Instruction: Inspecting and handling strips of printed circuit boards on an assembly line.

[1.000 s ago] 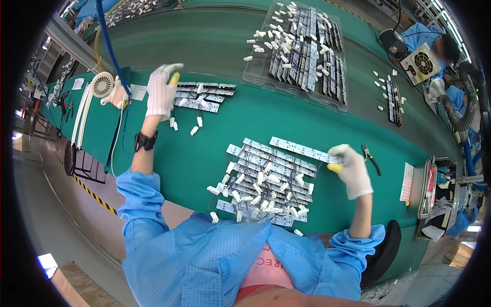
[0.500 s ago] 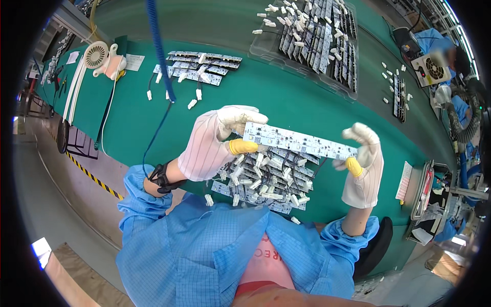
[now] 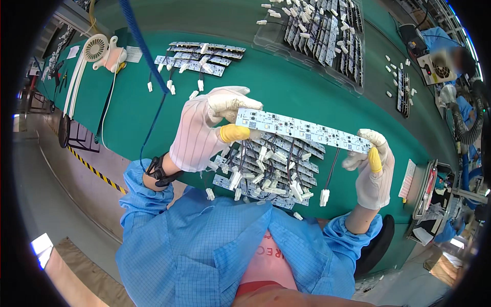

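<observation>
A long white circuit board strip [image 3: 304, 130] is stretched between my two gloved hands, its component side showing. My left hand [image 3: 217, 115] pinches its left end between yellow-capped thumb and fingers. At the right end my right hand [image 3: 372, 158] grips it the same way, with the yellow thumb cap on the near side. A black cable hangs under the board and ends in a white connector [image 3: 324, 197]. Right below lies a pile of similar circuit boards [image 3: 255, 171], with black wires and several white connectors over it. A strap with a blue coiled cord circles my left wrist.
A smaller stack of boards [image 3: 197, 61] lies at the back left, near a small fan [image 3: 97, 48]. Behind stands a clear plastic tray [image 3: 307, 77] full of boards. More boards [image 3: 403, 94] lie at far right, near a co-worker. The blue coiled cord [image 3: 140, 43] crosses the left.
Both hands still hold the board. Its right end has moved rightward and the left end slightly up and left. The hanging cable with its white connector now shows below it.
</observation>
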